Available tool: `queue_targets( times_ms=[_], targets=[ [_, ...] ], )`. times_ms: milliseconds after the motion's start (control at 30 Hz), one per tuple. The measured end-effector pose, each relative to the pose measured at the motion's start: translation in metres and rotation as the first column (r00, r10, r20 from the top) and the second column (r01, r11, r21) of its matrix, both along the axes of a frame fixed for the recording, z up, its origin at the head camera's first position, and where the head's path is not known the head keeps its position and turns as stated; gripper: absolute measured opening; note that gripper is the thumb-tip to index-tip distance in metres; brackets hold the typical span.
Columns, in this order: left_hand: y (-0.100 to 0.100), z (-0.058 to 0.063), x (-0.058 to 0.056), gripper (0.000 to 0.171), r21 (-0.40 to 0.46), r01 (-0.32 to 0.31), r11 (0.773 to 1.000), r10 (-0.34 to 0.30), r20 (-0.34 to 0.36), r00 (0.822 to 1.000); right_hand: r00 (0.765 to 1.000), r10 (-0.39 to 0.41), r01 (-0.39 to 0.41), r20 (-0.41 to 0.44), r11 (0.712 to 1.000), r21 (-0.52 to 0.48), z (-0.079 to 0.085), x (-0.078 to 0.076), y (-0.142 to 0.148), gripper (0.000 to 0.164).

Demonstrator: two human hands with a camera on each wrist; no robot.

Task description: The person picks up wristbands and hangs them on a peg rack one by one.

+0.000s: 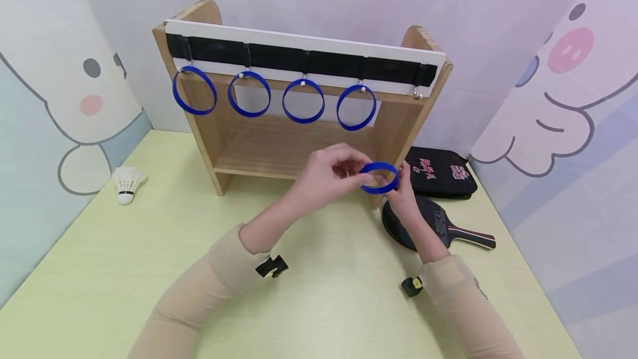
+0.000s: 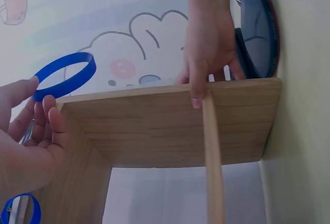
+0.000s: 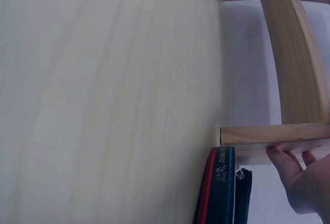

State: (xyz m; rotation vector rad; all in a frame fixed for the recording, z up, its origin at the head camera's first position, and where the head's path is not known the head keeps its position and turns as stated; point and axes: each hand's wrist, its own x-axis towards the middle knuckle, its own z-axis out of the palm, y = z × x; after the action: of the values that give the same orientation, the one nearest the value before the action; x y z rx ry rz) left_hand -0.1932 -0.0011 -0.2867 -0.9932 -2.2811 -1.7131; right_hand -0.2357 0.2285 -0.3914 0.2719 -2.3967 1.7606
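Observation:
My left hand (image 1: 329,173) pinches a blue ring (image 1: 380,190) between thumb and fingers, in front of the wooden rack's right side. In the left wrist view that ring (image 2: 72,85) is held apart from the wood. My right hand (image 1: 402,198) grips the edge of the rack's right side panel; in the left wrist view its thumb lies over the edge near the shelf. The right wrist view shows its fingers (image 3: 283,163) against the panel's outer face. Several blue rings (image 1: 303,121) hang from hooks along the wooden rack (image 1: 294,137); the rightmost hook (image 1: 417,93) is bare.
A black table tennis bat (image 1: 433,218) lies on the table (image 1: 319,303) under my right forearm, with a black case (image 1: 438,173) behind it. A shuttlecock (image 1: 128,183) stands at the far left. Walls with cartoon prints enclose the table.

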Motion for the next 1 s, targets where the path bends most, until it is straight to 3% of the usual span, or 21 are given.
queue_targets(
  times_ms=[300, 500, 667, 767, 1000],
  targets=[
    [0.017, 0.019, -0.003, 0.02, 0.164, -0.03, 0.986, 0.035, -0.025, 0.999, 0.999, -0.019, 0.021, -0.046, 1.0, 0.023, -0.005, -0.003, 0.0, 0.063],
    [0.033, 0.026, -0.01, 0.022, 0.316, 0.011, 0.949, 0.005, -0.051, 0.999, 1.0, -0.027, 0.028, -0.016, 0.999, 0.045, -0.021, -0.014, 0.01, 0.066],
    [0.045, 0.033, -0.015, 0.023, 0.402, 0.024, 0.915, -0.002, -0.056, 0.998, 0.999, -0.032, 0.034, -0.033, 0.998, 0.056, -0.025, -0.017, 0.012, 0.065],
    [0.049, 0.039, -0.012, 0.022, 0.446, 0.023, 0.895, -0.002, -0.047, 0.999, 0.999, -0.029, 0.031, -0.033, 0.998, 0.061, -0.025, -0.016, 0.011, 0.065],
    [0.05, 0.05, -0.001, 0.02, 0.456, 0.014, 0.89, 0.008, -0.046, 0.999, 0.999, -0.033, 0.033, -0.012, 0.998, 0.05, -0.025, -0.017, 0.011, 0.065]
  ],
)
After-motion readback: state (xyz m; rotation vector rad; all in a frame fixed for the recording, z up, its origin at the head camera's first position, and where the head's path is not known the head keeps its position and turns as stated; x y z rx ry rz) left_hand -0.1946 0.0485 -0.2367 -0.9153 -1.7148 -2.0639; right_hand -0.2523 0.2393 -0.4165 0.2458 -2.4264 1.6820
